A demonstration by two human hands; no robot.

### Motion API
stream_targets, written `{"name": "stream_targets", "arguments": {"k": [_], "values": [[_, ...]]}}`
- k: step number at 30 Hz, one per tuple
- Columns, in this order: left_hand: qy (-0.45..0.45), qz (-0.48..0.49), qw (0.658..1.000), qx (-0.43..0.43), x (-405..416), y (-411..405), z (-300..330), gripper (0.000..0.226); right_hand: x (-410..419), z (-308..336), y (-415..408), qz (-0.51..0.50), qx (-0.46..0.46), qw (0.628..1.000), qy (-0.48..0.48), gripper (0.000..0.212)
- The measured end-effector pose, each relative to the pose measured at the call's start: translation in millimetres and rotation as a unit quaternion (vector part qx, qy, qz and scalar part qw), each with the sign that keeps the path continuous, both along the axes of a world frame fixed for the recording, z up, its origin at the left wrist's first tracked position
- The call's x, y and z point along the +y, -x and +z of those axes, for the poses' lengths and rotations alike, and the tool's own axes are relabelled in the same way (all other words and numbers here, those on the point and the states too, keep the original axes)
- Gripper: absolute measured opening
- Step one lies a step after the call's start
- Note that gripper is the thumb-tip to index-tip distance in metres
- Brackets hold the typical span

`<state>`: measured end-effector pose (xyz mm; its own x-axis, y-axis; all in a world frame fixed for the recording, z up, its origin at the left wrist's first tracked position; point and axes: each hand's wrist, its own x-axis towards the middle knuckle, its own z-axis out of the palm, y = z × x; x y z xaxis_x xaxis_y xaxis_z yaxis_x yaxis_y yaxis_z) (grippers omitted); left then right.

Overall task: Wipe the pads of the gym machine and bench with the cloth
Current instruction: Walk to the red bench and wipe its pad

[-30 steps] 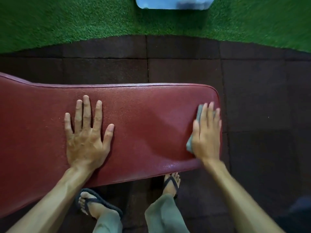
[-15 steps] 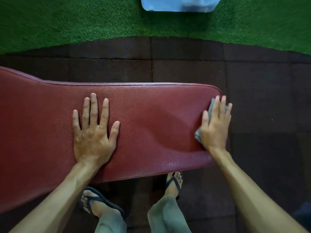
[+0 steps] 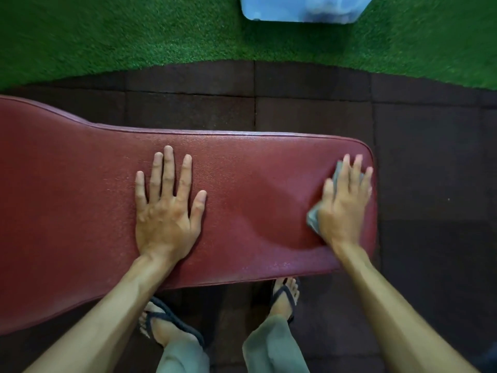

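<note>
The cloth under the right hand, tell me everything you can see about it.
The cloth is a small grey-green rag that looks soft and crumpled. Most of it is hidden beneath the right hand, which presses it flat with spread fingers. Only a bunched corner beside the thumb and a sliver near the fingertips show. It lies on the red textured bench pad, close to the pad's rounded right end. The hand is motion-blurred, so finer detail of weave or dampness cannot be told.
</note>
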<state>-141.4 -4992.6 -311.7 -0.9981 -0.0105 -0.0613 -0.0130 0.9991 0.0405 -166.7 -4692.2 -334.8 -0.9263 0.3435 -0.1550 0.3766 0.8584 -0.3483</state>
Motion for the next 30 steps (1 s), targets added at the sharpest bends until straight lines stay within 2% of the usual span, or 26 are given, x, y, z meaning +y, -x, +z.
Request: {"name": "stream_targets", "arguments": {"k": [1, 2, 4, 6, 8, 10, 11, 14, 18, 21, 23, 25, 27, 30], "values": [[0.0, -0.002, 1.0, 0.001, 0.4, 0.5, -0.3, 0.064, -21.5, 4.2, 23.8, -0.009, 0.015, 1.0, 0.006, 0.061], [0.004, -0.002, 1.0, 0.001, -1.1, -0.5, -0.8, 0.064, -49.3, 6.4, 37.0, 0.024, 0.029, 0.999, 0.002, 0.06], [0.007, 0.001, 1.0, 0.0, -1.8, -0.3, -1.9, 0.062, -109.5, 12.0, 35.2, 0.167, 0.057, 0.984, -0.008, 0.059], [0.0, 0.0, 1.0, -0.003, -1.2, -0.4, -1.1, 0.06, -153.2, 18.9, 7.6, 0.269, 0.059, 0.961, 0.032, 0.055], [-0.008, -0.009, 1.0, -0.006, -2.7, -1.6, -0.1, 0.059, -163.9, 28.8, -10.6, 0.267, 0.041, 0.953, 0.14, 0.053], [-0.04, -0.007, 0.999, -0.009, -6.7, -0.8, 4.5, 0.059, -153.0, 41.0, -8.4, 0.202, 0.042, 0.936, 0.284, 0.052], [-0.072, 0.002, 0.997, -0.01, -6.9, -0.7, 8.8, 0.06, -142.9, 45.8, -6.5, 0.17, 0.051, 0.933, 0.313, 0.052], [-0.152, 0.029, 0.988, 0.01, 17.0, -0.4, 23.9, 0.059, -105.9, 37.4, -5.0, 0.128, 0.055, 0.964, 0.226, 0.054], [-0.106, -0.042, 0.993, 0.001, 85.8, -12.3, 16.1, 0.057, -75.5, 10.9, -20.8, 0.16, 0.001, 0.985, 0.061, 0.058], [-0.082, -0.039, 0.996, -0.008, 87.1, 0.4, 0.4, 0.057, -79.0, 6.5, -23.9, 0.155, 0.006, 0.988, 0.024, 0.058], [-0.05, -0.059, 0.997, -0.011, 56.2, 24.0, 0.6, 0.057, -80.3, 6.7, -23.3, 0.153, 0.01, 0.988, 0.018, 0.058], [-0.012, -0.038, 0.999, -0.014, 10.6, 29.6, 5.6, 0.058, -80.4, 7.1, -24.6, 0.157, 0.007, 0.987, 0.026, 0.058], [-0.019, 0.005, 1.0, -0.015, -20.1, 0.2, 14.6, 0.059, -81.4, 7.0, -26.0, 0.158, 0.006, 0.987, 0.024, 0.059], [-0.023, 0.035, 0.999, -0.035, 13.9, -79.3, 21.6, 0.063, -82.7, 7.4, -27.2, 0.159, 0.007, 0.987, 0.015, 0.06]]}}
